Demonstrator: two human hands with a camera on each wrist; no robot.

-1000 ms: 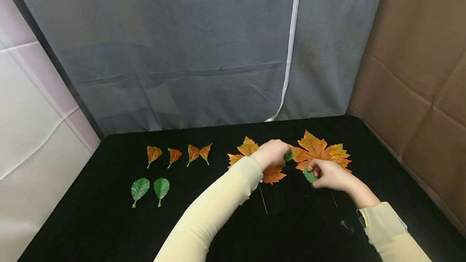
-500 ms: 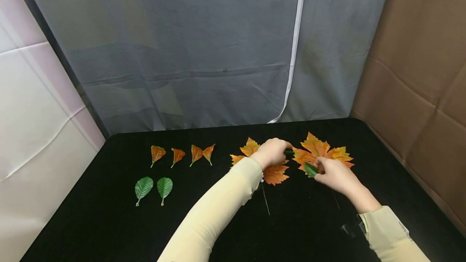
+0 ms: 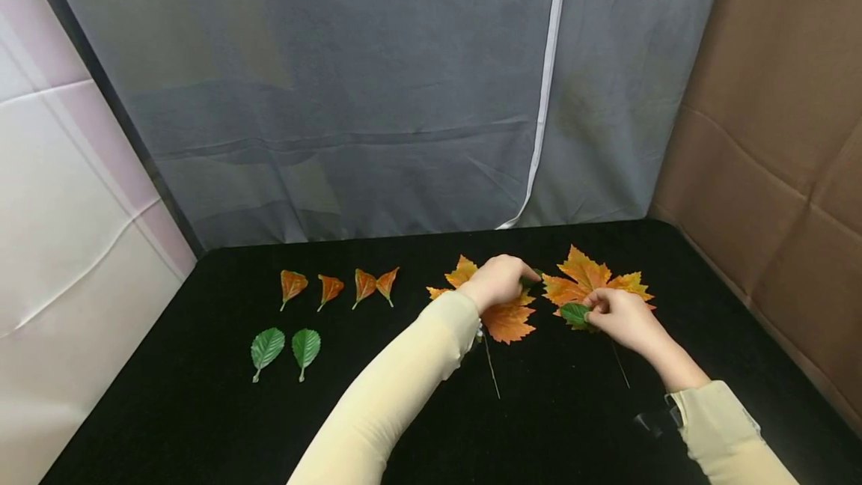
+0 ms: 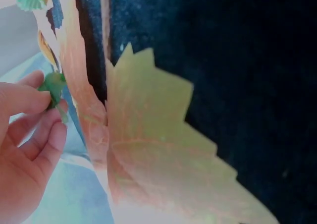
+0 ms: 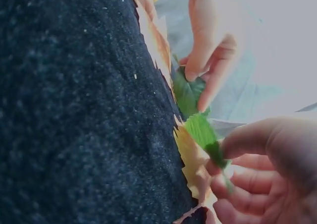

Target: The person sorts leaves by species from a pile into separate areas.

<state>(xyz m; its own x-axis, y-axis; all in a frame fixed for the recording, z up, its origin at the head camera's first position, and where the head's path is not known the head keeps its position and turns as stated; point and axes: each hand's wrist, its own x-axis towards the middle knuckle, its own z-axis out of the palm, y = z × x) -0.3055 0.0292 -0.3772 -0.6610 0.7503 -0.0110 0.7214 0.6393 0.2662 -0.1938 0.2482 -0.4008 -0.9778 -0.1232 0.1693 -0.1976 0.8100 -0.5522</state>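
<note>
On the far left hung a white cloth (image 3: 74,193), and next to it the black desk (image 3: 168,403) began, with a grey curtain (image 3: 337,81) behind. Two loose green leaves (image 3: 267,348) lay side by side at the near left, stems toward the person. Beyond them ran a row of four small orange leaves (image 3: 292,285), the last two close together with their edges meeting. A pale sleeve (image 3: 390,388) reached in to the left hand (image 3: 501,281), which hung over one big orange leaf (image 3: 509,322) and hid much of it. That hand pinched a green leaf (image 5: 188,96) between thumb and fingers, near the gap before the second big orange leaf (image 3: 579,273). Farther right, the right hand (image 3: 621,314) pinched another green leaf (image 3: 575,314) by its stem end, holding it over the lower left of that second big leaf — whether the two touched, I could not tell. Thin stems pointed nearward from both big leaves. By the right cuff (image 3: 717,421) lay a small dark, shiny thing (image 3: 648,424) — too blurred to name — and a brown cloth (image 3: 774,111) closed off the right side.
</note>
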